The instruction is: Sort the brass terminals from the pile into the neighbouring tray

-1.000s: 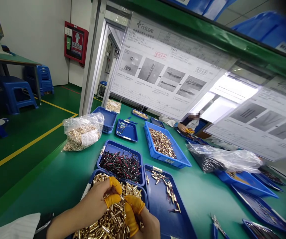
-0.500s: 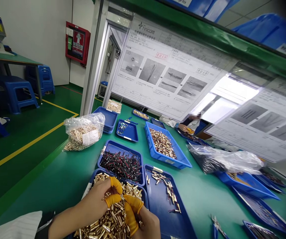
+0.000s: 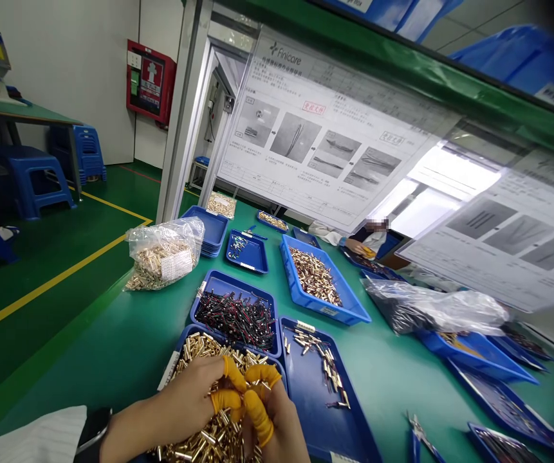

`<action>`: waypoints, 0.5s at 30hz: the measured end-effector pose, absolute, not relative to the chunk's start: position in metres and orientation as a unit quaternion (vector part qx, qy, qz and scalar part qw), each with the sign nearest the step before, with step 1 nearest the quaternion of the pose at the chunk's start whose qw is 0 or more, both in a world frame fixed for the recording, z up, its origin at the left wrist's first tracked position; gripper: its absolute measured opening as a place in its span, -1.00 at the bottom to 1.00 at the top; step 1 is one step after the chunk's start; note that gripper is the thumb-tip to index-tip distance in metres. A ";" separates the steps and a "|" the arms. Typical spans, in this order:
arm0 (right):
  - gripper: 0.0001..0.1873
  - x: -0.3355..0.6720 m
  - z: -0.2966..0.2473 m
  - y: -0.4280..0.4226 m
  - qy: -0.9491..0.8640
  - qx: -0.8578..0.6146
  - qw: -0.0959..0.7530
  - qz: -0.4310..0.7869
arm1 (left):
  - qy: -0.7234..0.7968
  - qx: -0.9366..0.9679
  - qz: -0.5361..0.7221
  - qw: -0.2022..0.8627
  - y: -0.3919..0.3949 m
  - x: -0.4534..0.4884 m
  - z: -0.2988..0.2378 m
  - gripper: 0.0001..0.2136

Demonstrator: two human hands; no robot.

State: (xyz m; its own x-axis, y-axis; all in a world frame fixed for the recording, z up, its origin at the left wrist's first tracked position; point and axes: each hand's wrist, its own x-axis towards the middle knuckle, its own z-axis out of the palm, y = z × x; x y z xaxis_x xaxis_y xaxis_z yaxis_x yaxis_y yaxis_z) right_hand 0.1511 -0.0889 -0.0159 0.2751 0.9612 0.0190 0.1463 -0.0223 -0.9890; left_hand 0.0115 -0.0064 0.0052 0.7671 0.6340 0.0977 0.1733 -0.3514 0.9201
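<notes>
Brass pins [image 3: 209, 444] heaped in blue tray [image 3: 183, 335] | our left hand [image 3: 177, 404], right hand [image 3: 277, 418] meet above them, orange finger cots [image 3: 257, 411] | we can't tell if gripping any pin

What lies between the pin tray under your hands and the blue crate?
In the head view, a blue tray of black-and-red wires sits between the pin tray and the blue crate.

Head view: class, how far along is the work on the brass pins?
Done, seemingly: a small scatter of pins lies in the neighbouring blue tray. In hand: the left hand and right hand pick among the heaped pins. Left: most of that heap, plus the bagged pins.
</notes>
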 end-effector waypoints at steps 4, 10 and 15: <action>-0.72 0.160 -0.006 -0.089 -0.476 -0.583 0.559 0.348 | 0.294 0.750 0.251 0.537 -0.003 0.013 0.005 -0.91; -0.71 0.158 -0.007 -0.087 -0.454 -0.614 0.537 0.357 | 0.295 0.779 0.220 0.507 -0.005 0.010 0.001 -0.84; -0.59 0.157 -0.015 -0.080 -0.413 -0.541 0.528 0.508 | 0.267 0.792 0.194 0.514 -0.010 0.009 0.010 -0.83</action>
